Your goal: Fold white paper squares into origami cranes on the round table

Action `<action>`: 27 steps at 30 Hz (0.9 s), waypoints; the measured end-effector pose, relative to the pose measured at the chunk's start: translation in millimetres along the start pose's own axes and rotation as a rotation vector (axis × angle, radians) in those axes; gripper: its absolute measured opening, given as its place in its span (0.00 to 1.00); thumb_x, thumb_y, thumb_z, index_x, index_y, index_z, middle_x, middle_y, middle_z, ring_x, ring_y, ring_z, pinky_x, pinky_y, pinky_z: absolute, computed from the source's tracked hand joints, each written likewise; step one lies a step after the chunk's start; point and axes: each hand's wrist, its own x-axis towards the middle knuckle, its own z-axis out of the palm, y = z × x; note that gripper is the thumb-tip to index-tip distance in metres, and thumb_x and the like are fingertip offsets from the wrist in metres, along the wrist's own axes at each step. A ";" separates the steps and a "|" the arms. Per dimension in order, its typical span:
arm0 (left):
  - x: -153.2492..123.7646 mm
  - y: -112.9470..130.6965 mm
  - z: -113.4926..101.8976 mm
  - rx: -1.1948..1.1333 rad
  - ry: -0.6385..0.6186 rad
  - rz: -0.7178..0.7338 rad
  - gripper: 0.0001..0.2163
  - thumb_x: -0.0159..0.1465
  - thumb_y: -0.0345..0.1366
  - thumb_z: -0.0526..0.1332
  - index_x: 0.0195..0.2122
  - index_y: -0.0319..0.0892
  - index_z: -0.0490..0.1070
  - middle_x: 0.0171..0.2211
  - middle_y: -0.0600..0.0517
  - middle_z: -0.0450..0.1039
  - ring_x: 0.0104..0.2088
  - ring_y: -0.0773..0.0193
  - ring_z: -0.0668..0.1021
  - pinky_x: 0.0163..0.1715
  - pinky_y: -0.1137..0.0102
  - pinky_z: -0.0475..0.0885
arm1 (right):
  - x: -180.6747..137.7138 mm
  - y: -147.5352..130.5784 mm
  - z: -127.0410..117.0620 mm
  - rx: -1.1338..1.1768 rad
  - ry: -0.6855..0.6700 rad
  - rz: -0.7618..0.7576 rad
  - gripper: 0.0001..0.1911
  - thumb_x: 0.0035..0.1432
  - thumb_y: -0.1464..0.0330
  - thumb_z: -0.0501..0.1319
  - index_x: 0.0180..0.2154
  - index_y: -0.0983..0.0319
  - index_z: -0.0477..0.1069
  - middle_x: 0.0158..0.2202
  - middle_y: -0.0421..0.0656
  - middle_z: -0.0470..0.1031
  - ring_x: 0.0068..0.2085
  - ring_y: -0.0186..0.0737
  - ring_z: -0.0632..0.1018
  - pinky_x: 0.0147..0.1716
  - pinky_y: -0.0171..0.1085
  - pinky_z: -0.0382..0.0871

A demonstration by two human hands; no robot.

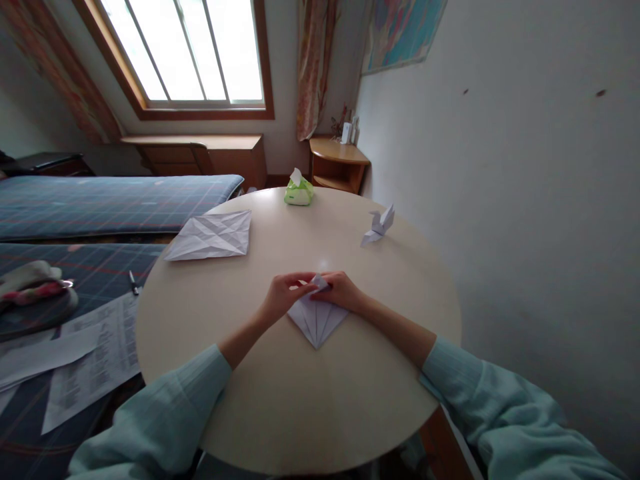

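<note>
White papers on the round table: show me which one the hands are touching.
The folded paper, its point facing the camera; the left hand and right hand meet at its far end. The creased sheet and paper bird sit apart, untouched.

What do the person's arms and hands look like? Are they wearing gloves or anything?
No gloves! The left hand and right hand are bare, and no watch or bracelet shows. The left sleeve and right sleeve are pale blue-green, loose and wrinkly, ending partway down the forearms. I can't see any pictures or writing on them.
</note>
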 end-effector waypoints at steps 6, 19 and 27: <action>-1.7 4.0 2.3 0.038 0.095 -0.048 0.08 0.46 0.38 0.66 0.23 0.39 0.75 0.22 0.51 0.76 0.22 0.68 0.73 0.23 0.76 0.67 | -0.7 -1.6 1.2 -0.057 -0.031 -0.008 0.09 0.44 0.65 0.64 0.23 0.66 0.72 0.22 0.39 0.68 0.23 0.28 0.67 0.22 0.28 0.58; 6.5 -14.3 -9.8 0.244 -0.021 -0.053 0.10 0.49 0.41 0.63 0.25 0.39 0.76 0.21 0.51 0.75 0.20 0.69 0.72 0.19 0.77 0.63 | -0.2 -3.7 0.4 0.134 -0.012 0.091 0.13 0.44 0.61 0.63 0.28 0.66 0.73 0.25 0.39 0.71 0.26 0.32 0.70 0.25 0.30 0.63; 5.4 -13.2 -6.7 0.306 0.054 -0.041 0.09 0.49 0.40 0.63 0.24 0.39 0.75 0.20 0.51 0.75 0.20 0.69 0.71 0.20 0.77 0.62 | -0.1 -7.5 1.1 0.074 0.019 0.083 0.14 0.48 0.60 0.60 0.26 0.67 0.72 0.23 0.39 0.70 0.25 0.31 0.69 0.23 0.29 0.61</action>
